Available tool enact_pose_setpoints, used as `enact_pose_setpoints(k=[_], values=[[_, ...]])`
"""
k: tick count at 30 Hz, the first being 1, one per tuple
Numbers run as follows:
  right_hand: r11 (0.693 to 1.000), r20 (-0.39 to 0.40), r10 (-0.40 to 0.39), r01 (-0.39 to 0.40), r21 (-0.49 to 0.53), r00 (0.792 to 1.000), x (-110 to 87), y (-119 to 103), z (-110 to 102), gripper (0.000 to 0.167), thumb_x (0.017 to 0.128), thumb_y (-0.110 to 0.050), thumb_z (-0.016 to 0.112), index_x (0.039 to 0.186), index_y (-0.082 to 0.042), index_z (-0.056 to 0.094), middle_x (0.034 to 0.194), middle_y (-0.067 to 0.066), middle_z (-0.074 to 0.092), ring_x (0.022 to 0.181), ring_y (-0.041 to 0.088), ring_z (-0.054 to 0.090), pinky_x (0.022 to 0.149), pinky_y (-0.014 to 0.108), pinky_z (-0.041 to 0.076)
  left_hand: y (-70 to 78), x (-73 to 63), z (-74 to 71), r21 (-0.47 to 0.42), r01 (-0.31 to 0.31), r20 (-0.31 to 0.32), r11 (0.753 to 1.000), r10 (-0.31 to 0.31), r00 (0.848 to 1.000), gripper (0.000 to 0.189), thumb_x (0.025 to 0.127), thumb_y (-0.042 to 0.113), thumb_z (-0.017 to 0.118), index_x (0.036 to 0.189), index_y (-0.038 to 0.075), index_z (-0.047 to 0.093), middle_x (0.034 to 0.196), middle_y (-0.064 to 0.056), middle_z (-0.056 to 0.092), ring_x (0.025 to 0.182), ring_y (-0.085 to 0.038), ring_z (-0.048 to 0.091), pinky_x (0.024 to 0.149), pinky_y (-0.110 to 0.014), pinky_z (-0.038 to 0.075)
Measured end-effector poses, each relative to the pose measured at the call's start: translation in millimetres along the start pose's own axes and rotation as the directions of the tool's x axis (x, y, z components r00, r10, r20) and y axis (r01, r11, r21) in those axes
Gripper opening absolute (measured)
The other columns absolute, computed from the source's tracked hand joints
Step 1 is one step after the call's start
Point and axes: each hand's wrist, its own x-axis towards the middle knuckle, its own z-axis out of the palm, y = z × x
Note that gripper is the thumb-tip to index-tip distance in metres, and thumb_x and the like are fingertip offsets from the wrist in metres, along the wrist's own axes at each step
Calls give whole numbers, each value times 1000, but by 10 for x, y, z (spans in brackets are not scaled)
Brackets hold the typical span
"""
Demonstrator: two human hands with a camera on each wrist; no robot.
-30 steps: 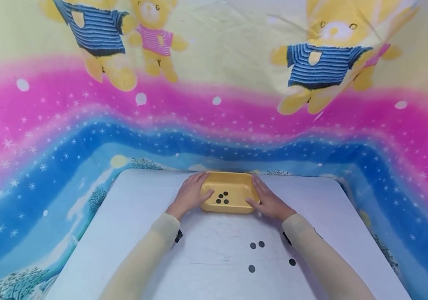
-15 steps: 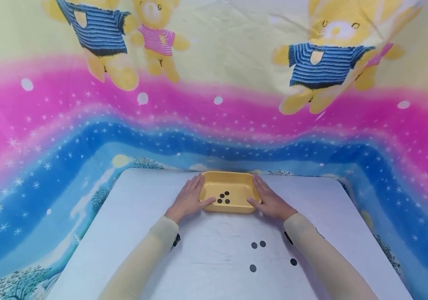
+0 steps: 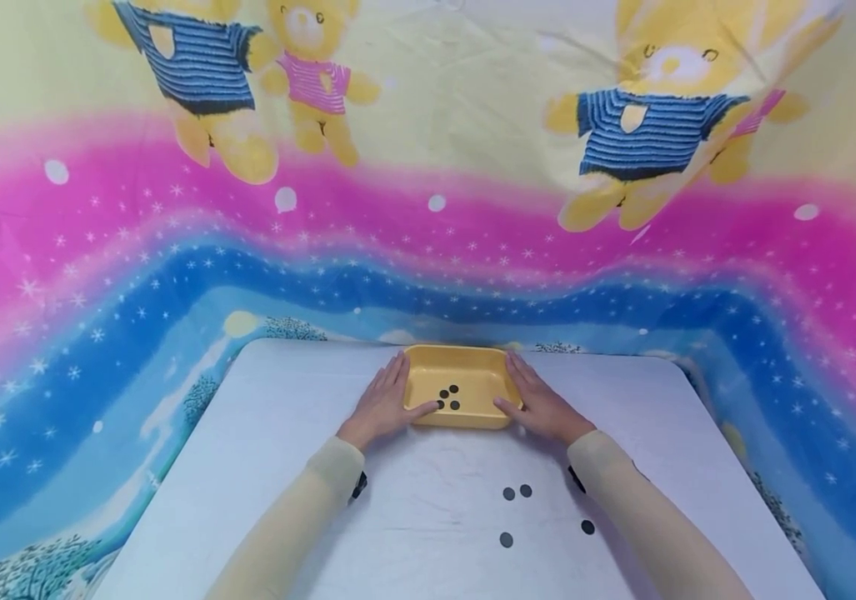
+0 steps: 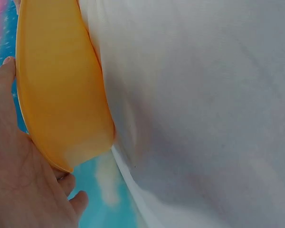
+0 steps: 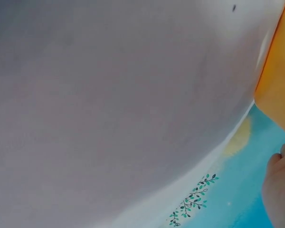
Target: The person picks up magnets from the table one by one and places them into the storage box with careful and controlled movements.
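Note:
A yellow rectangular tray (image 3: pixel 465 421) lies at the far edge of the white table, with several small dark round discs (image 3: pixel 453 389) on its floor. My left hand (image 3: pixel 382 406) grips its left end, fingers along the outside and thumb over the near rim. That thumb partly covers one disc in the head view. At the tray's right end, my right hand (image 3: pixel 548 410) holds it in the same way, thumb over the near rim. The left wrist view shows the tray's outer wall (image 4: pixel 61 85) between thumb and fingers. Only a corner of the tray (image 5: pixel 280 85) appears in the right wrist view.
Several more dark discs (image 3: pixel 506 540) lie on the white tabletop (image 3: pixel 412 517), nearer me and right of centre; one disc (image 3: pixel 588 527) is beside my right forearm. A patterned cloth (image 3: pixel 458 292) with bears hangs behind the table and along its sides.
My left fingers have slid outward from over the tray's left rim to its outer side, and the left thumb reaches further in over a disc. The right hand stays nearly still.

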Motion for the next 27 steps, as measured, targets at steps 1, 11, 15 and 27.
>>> enact_pose_setpoints(k=[1, 11, 15, 27], values=[[1000, -6, 0, 0, -9, 1000, -5, 3, 3, 98, 108, -65, 49, 173, -8, 5, 181, 7, -3, 166, 39, 8, 131, 61, 20, 7, -1, 4, -4, 3, 5, 1000, -3, 1000, 117, 99, 78, 53, 171, 2, 3, 180, -16, -1, 167, -30, 3, 135, -44, 4], [990, -71, 34, -43, -133, 997, -23, -18, 21, 98, 107, -70, 43, 173, -8, 7, 181, 9, 3, 166, 34, 10, 134, 53, 12, 56, 12, 4, -41, 21, 5, 999, -21, 1000, 120, 97, 76, 59, 171, 2, 2, 180, -16, -1, 167, -29, 2, 135, -43, 5], [984, -118, 44, -64, -167, 992, -82, -90, -20, 96, 108, -67, 43, 172, -3, 12, 180, 16, 11, 166, 36, 13, 134, 55, 11, 56, 19, 4, -35, 23, 8, 999, -23, 1000, 122, 96, 80, 57, 171, 2, 1, 180, -13, -6, 167, -29, 1, 135, -43, 6], [988, -190, 94, -115, -104, 977, -479, -224, -118, 86, 108, -51, 60, 170, -2, 26, 175, 19, 29, 161, 41, 28, 131, 60, 23, 22, 10, 25, -43, 26, -1, 999, -26, 1000, 120, 97, 77, 59, 171, 2, 1, 180, -14, -5, 167, -29, 1, 134, -43, 5]])
